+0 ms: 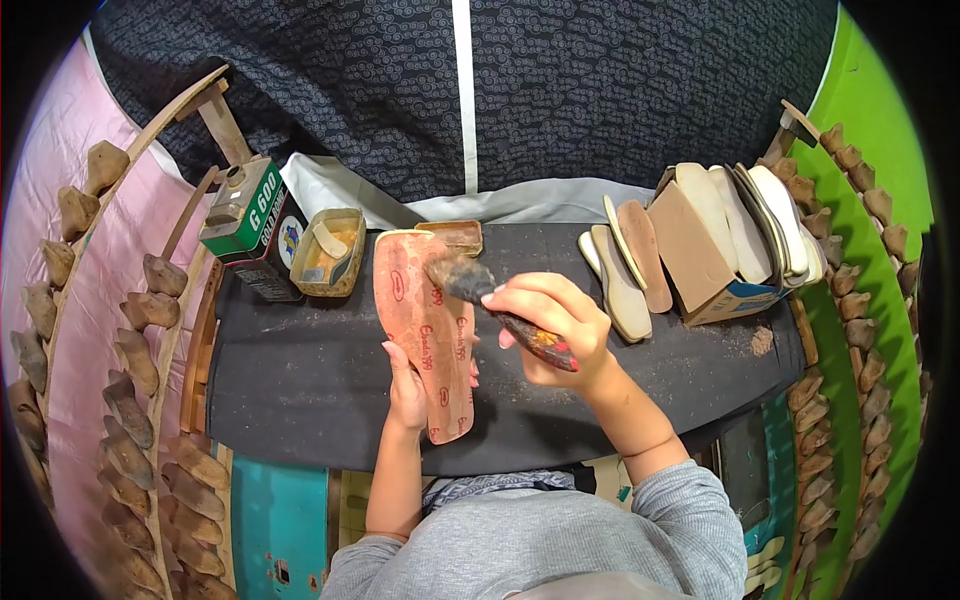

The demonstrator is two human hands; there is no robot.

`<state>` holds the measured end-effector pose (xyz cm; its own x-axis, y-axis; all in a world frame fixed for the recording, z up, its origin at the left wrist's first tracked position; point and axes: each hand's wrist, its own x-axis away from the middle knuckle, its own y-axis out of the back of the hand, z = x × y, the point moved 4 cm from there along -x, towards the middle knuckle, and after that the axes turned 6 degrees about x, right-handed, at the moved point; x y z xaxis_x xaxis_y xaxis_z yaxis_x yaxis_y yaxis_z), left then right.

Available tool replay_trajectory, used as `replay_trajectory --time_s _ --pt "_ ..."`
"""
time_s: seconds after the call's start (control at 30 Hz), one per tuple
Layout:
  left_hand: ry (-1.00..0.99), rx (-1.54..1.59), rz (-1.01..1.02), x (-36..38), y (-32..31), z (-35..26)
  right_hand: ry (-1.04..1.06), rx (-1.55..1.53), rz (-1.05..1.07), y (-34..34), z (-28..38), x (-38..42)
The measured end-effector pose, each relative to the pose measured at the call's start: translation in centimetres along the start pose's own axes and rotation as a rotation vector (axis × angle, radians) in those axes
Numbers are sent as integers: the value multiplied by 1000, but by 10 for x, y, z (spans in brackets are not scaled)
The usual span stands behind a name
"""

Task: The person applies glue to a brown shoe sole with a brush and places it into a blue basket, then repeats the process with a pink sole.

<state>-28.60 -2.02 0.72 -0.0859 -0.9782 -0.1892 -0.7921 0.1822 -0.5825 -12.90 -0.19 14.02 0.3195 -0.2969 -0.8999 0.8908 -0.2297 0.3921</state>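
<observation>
My left hand (406,388) grips a long reddish-brown shoe insole (425,330) by its lower half, thumb on the left edge and fingertips at the right. The insole is printed with red lettering and ovals, and its broad end points away from me. In my right hand (555,320) is a dark, crusted brush (463,280) with red and yellow spots at its handle end. Its bristles lie over the upper right part of the insole. Close behind the insole is a small shallow tin (455,236).
A green and black can (250,230) stands at the back left beside a yellowish container (330,275) with a spreader-like tool. Pale insoles (622,290) and a cardboard box (705,250) of soles occupy the right. Racks of shoe lasts (140,360) flank the black-covered table (300,390).
</observation>
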Motion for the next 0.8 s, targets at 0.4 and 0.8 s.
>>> replay_trajectory --time_s 0.4,0.8 --pt "79 17 1 -2 0 -1 -2 30 -9 2 -9 -4" --pt "121 -12 33 -6 8 5 51 20 -35 -4 -10 -3"
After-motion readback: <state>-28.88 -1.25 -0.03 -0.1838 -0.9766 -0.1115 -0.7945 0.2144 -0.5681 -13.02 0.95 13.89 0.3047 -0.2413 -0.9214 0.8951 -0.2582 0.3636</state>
